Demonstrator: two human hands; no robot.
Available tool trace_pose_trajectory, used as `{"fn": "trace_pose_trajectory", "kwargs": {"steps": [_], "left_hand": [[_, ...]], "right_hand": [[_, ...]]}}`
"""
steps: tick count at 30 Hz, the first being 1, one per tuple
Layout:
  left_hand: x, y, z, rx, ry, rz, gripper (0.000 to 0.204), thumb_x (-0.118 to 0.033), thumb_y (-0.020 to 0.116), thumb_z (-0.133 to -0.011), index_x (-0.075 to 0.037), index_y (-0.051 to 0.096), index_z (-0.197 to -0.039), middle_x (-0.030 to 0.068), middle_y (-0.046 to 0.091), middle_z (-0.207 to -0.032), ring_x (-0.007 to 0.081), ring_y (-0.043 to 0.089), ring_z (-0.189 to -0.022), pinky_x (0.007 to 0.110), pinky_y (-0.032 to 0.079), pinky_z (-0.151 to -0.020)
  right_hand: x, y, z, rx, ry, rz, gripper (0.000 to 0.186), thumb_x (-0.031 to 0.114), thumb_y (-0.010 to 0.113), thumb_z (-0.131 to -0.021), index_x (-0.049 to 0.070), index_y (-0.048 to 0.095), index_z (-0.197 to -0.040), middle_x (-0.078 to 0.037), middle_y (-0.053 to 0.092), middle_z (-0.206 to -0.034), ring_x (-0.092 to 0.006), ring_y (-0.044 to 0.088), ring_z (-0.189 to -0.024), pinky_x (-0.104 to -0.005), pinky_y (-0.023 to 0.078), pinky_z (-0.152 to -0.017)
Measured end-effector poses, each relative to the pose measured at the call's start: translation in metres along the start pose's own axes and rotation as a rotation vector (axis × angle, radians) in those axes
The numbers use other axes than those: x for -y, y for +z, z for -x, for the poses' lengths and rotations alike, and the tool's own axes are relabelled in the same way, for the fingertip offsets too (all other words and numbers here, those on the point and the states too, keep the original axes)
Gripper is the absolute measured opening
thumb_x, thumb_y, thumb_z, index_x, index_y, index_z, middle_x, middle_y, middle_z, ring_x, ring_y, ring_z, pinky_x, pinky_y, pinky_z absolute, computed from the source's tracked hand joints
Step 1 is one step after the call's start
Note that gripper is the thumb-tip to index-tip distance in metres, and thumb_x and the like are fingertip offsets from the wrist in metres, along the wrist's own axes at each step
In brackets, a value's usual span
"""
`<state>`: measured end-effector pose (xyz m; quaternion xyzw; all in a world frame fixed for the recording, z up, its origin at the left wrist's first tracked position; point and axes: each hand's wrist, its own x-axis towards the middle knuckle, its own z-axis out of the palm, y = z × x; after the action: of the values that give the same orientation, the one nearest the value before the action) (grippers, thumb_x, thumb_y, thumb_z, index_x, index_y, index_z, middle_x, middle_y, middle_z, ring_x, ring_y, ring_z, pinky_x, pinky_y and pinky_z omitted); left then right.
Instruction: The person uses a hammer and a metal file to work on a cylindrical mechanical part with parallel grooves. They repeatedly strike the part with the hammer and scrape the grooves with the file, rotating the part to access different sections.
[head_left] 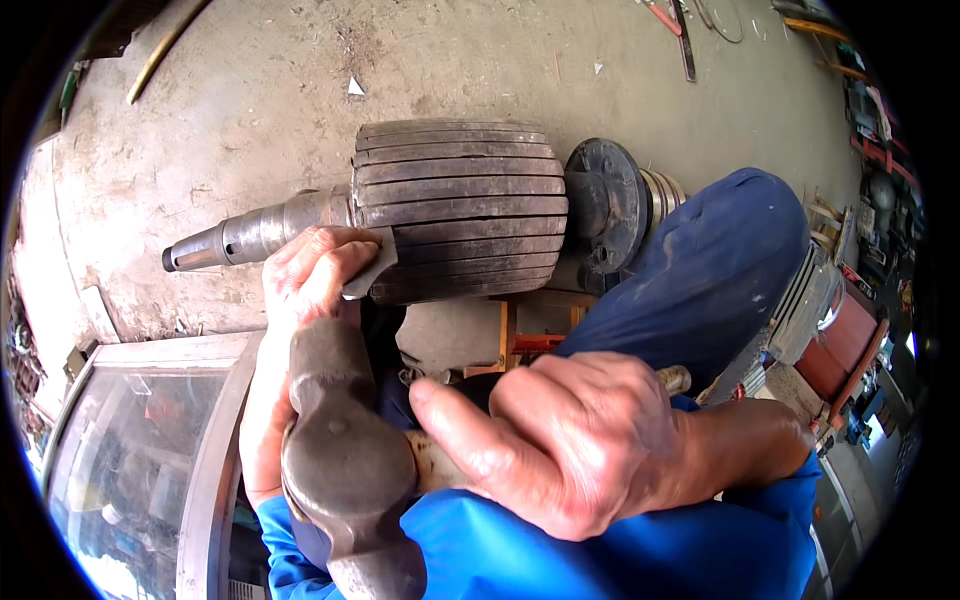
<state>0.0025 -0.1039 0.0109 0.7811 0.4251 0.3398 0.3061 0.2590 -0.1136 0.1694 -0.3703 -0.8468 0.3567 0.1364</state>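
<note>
A slotted, dark cylindrical rotor (460,185) lies sideways in front of me. Its stepped metal shaft (225,238) sticks out to the left, and a dark disc (612,200) with pale rings beside it sits at the right end. My left hand (312,272) pinches a thin, flat grey metal piece (376,268) against the near left end of the rotor. Closer to me, my right hand (580,435) is closed around the handle of a hammer (345,455). The worn steel hammer head is raised over my left forearm, apart from the metal piece.
A pale-framed glass panel (225,440) stands at the lower left. My bent knee (715,265) in dark blue rises at the right. Below the rotor shows an orange-brown support (508,335). Cluttered goods and a red-brown box (848,340) line the right edge. A stick (165,55) lies far left.
</note>
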Motion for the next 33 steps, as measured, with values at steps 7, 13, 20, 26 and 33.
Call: {"fn": "trace_pose_trajectory", "kwargs": {"steps": [7, 13, 20, 26, 33], "left_hand": [[0.021, 0.013, 0.000, 0.029, 0.063, 0.050, 0.038, -0.010, 0.085, -0.069, -0.002, 0.070, -0.103, 0.0145, 0.078, -0.099, 0.0328, 0.077, -0.083, 0.041, 0.063, -0.074], [0.010, 0.012, -0.001, 0.032, 0.002, 0.075, 0.043, -0.010, 0.086, -0.067, -0.004, 0.069, -0.106, 0.0141, 0.077, -0.101, 0.0325, 0.074, -0.083, 0.043, 0.062, -0.072], [-0.048, -0.006, -0.007, 0.151, -0.361, -0.112, 0.035, -0.010, 0.066, -0.085, -0.004, 0.068, -0.120, 0.0116, 0.067, -0.112, 0.0300, 0.064, -0.112, 0.039, 0.051, -0.104], [-0.033, -0.010, -0.018, 0.175, -0.180, -0.149, 0.036, -0.015, 0.072, -0.082, -0.008, 0.069, -0.117, 0.0101, 0.068, -0.106, 0.0314, 0.066, -0.102, 0.040, 0.055, -0.089], [-0.036, -0.018, -0.027, 0.342, -0.326, -0.023, 0.032, -0.011, 0.070, -0.086, -0.004, 0.072, -0.117, 0.0124, 0.071, -0.116, 0.0315, 0.067, -0.116, 0.036, 0.051, -0.102]], "right_hand": [[-0.011, 0.006, -0.002, -0.018, 0.045, 0.007, 0.060, 0.021, 0.086, -0.083, -0.004, 0.069, -0.135, -0.003, 0.049, -0.071, -0.0167, 0.056, -0.053, -0.0337, 0.044, -0.043], [-0.015, 0.003, -0.002, -0.030, 0.016, 0.031, 0.066, 0.021, 0.087, -0.081, -0.006, 0.066, -0.138, -0.004, 0.051, -0.074, -0.0180, 0.058, -0.055, -0.0344, 0.045, -0.045], [-0.011, -0.005, -0.008, 0.008, 0.046, 0.007, 0.069, 0.023, 0.089, -0.079, -0.004, 0.066, -0.138, -0.005, 0.051, -0.074, -0.0208, 0.059, -0.055, -0.0367, 0.047, -0.046], [-0.011, -0.012, -0.010, 0.008, 0.091, -0.028, 0.073, 0.023, 0.092, -0.079, -0.004, 0.064, -0.140, -0.007, 0.056, -0.074, -0.0243, 0.062, -0.056, -0.0400, 0.050, -0.049], [-0.015, -0.020, -0.013, 0.081, 0.199, -0.108, 0.068, 0.017, 0.089, -0.085, -0.008, 0.059, -0.141, -0.018, 0.071, -0.091, -0.0349, 0.074, -0.073, -0.0434, 0.060, -0.062]]}}
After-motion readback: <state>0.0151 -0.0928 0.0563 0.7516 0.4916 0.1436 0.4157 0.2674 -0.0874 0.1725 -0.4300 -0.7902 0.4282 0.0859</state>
